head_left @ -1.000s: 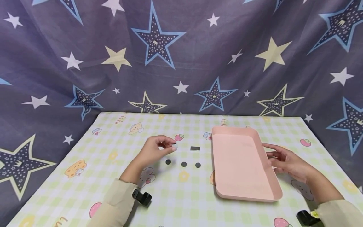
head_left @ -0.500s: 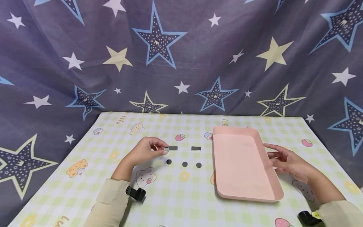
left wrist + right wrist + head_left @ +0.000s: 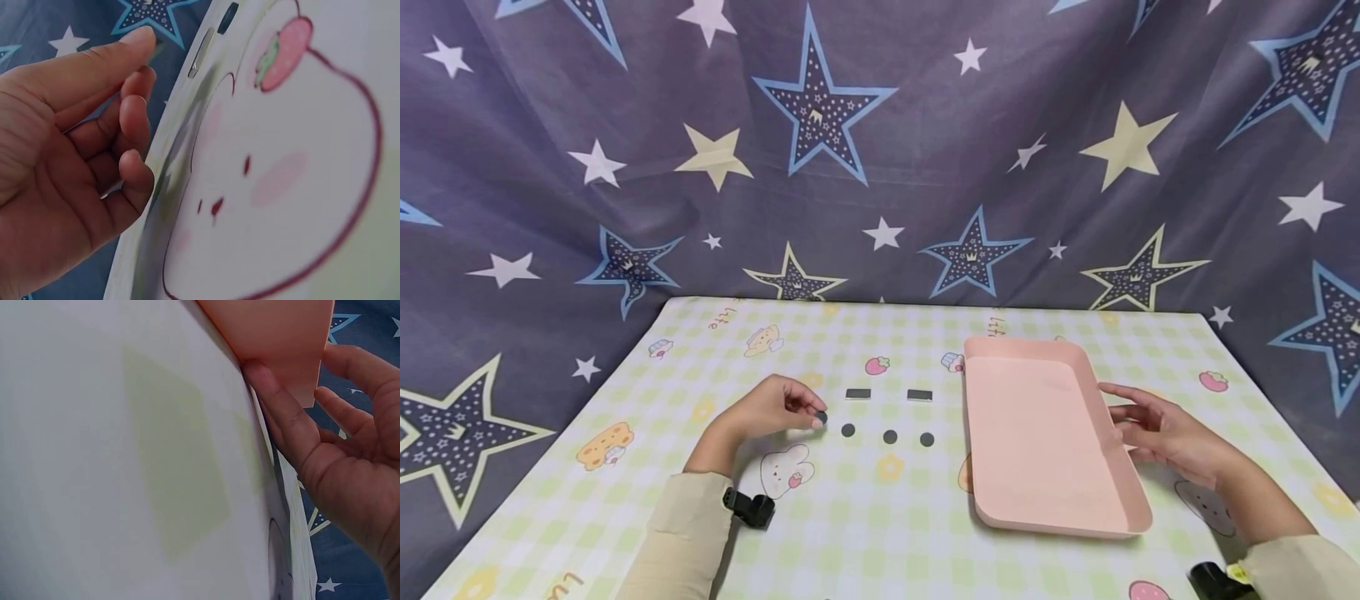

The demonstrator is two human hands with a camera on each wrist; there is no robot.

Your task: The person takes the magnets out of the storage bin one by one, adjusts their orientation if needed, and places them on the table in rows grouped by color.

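Between thumb and fingertips, my left hand (image 3: 773,407) pinches a small dark round disc (image 3: 821,417), low over the table. In the left wrist view the left hand (image 3: 81,131) mostly hides that disc. Right of it lie three similar dark discs (image 3: 848,430) in a row. Behind them are two small dark rectangular pieces (image 3: 858,394) with pale front edges. My right hand (image 3: 1172,433) rests against the right side of a shallow pink tray (image 3: 1045,450). Its fingers are spread and touch the tray's outer wall (image 3: 275,337) in the right wrist view.
A green-and-white checked cloth (image 3: 880,533) with printed cartoons covers the table. Behind the table hangs a dark curtain (image 3: 910,150) with stars. Black wrist cameras are strapped to both sleeves, the left wrist camera (image 3: 751,508) close above the cloth.
My left hand has moved left and nearer with the disc, away from the left rectangular piece, which now shows fully. The right hand and tray have stayed put.
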